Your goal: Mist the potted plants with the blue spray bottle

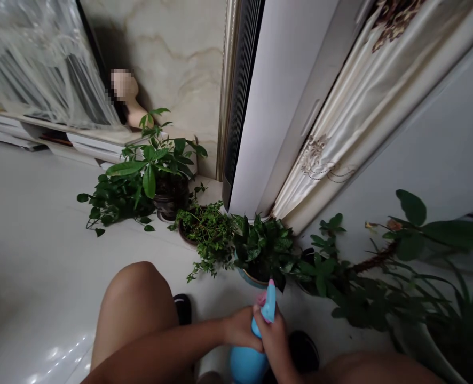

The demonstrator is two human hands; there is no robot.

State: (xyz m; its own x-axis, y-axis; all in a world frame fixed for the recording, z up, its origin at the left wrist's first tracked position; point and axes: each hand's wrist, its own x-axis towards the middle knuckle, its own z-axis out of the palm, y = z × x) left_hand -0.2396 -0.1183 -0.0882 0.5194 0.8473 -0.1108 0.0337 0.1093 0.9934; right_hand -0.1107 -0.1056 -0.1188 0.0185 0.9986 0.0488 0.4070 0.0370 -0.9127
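I hold a light blue spray bottle (246,364) with a pink-tipped nozzle low in the middle of the view. My left hand (240,329) wraps round the bottle's neck from the left. My right hand (274,341) grips the spray head from the right, fingers closed on the trigger part. The nozzle points toward a dark-leaved plant in a blue pot (262,250) just ahead on the floor. My bare knee (138,290) is raised at the left.
Several potted plants line the white floor: a trailing one (114,200), a broad-leaved one in a dark pot (168,186), a small-leaved one (206,229), a leggy one at right (356,282). A tall white air conditioner (260,106) and cream curtain (360,106) stand behind.
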